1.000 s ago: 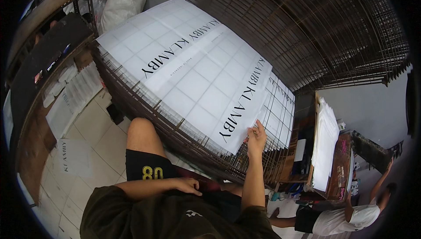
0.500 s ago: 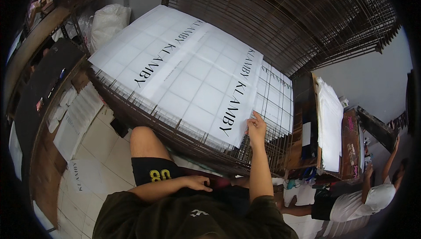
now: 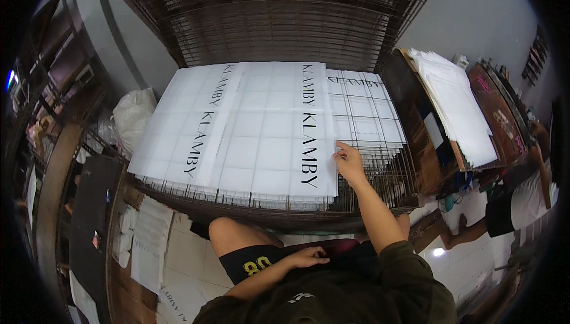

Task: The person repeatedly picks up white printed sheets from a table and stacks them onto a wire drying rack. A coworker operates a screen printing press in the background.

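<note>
Head view, seen from my remote station. The right hand [image 3: 349, 162] reached forward, its fingers narrowed onto the right edge of the large white printed paper sheet with a pale grid pattern [image 3: 261, 134], pinching or pressing it; I could not tell which. That sheet lay flat across the dark wire-mesh drying rack [image 3: 380, 172], its near edge close to the rack's front edge, partly covering a second white gridded sheet [image 3: 365, 107] toward the rack's right edge. The left hand [image 3: 306, 257] rested loosely curled on the lap, holding nothing. In my judgement, a one-sided pull could skew or crease the thin sheet, or slide it off the rack's front edge, since only one edge was controlled.
</note>
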